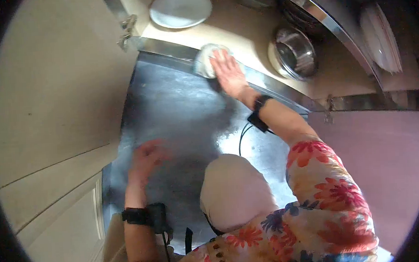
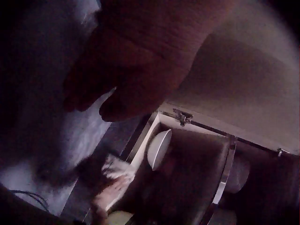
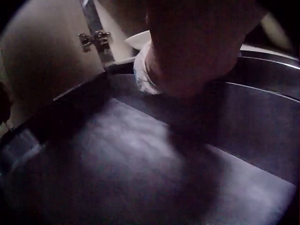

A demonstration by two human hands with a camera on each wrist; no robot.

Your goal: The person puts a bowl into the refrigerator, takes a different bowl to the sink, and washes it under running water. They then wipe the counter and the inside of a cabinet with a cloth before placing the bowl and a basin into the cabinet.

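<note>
My right hand lies with fingers extended over a white cloth, pressing it on the metal front edge of an open cabinet shelf. In the right wrist view the cloth shows beside the hand, its fingertips hidden. My left hand is blurred in the head view, low over the grey surface and near the left door. In the left wrist view that hand holds nothing, its thumb apart from its loosely bent fingers.
A white plate sits on the shelf left of the cloth; steel bowls stand to its right. White dishes occupy the upper shelf. An opened cream door with a metal hinge borders the left side, a pinkish door the right.
</note>
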